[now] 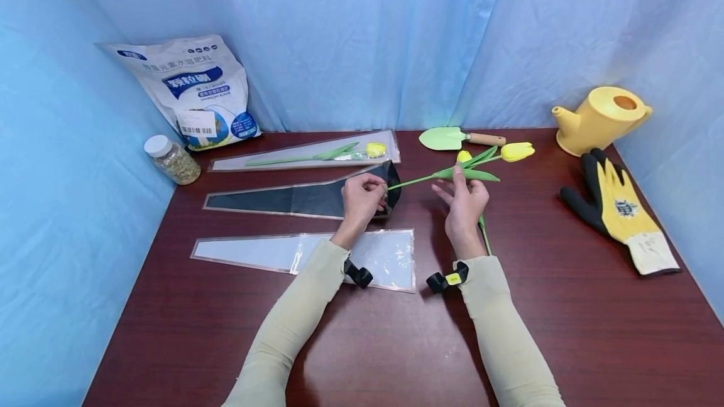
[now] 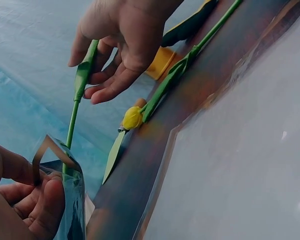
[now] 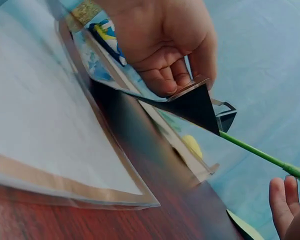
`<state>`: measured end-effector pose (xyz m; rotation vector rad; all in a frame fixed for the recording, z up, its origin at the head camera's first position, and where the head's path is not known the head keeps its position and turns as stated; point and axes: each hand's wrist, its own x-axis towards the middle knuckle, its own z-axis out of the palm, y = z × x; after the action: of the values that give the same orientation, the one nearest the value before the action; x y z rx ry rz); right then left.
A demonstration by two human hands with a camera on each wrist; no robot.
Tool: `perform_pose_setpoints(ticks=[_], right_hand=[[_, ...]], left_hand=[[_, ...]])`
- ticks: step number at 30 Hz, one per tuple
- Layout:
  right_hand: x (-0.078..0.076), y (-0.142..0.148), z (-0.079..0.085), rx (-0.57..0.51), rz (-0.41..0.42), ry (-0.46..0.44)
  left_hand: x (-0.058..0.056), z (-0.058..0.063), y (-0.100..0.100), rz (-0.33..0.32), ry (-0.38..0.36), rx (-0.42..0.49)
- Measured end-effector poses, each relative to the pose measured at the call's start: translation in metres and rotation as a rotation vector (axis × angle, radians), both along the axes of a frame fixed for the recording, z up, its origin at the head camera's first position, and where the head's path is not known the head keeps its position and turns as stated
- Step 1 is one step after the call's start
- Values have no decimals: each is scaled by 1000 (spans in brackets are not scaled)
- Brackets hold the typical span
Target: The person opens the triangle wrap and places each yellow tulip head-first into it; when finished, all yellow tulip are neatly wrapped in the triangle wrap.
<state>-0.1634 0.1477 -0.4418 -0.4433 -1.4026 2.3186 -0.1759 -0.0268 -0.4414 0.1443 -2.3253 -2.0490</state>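
My left hand (image 1: 362,198) pinches the mouth edge of a black flower sleeve (image 1: 271,198), a long tapered bag with a clear border. The mouth is spread apart, as the right wrist view of the black sleeve (image 3: 195,107) shows. My right hand (image 1: 465,209) holds a yellow artificial tulip (image 1: 517,152) between thumb and fingers by its leaves. Its stem (image 2: 71,125) runs leftward into the sleeve's mouth; the stem's end is hidden inside. Partly behind my right hand, a second yellow tulip (image 1: 464,156) lies on the table.
A white sleeve with a tulip inside (image 1: 376,149) lies behind the black one, another white sleeve (image 1: 243,255) in front. Fertilizer bag (image 1: 198,93) and jar (image 1: 172,160) stand back left. Green trowel (image 1: 444,138), yellow watering can (image 1: 602,119) and glove (image 1: 619,206) are at right.
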Motion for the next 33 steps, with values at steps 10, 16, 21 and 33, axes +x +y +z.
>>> perform_pose_setpoints(ticks=[10, 16, 21, 33], right_hand=[[1, -6, -5, -20, 21, 4], [1, -14, -7, -13, 53, -3], [3, -19, -8, 7, 78, -13], [1, -18, -7, 40, 114, -73]], left_hand=[[1, 0, 1, -12, 7, 2], [2, 0, 2, -12, 14, 13], [3, 2, 3, -16, 19, -3], [4, 2, 2, 4, 31, -37]])
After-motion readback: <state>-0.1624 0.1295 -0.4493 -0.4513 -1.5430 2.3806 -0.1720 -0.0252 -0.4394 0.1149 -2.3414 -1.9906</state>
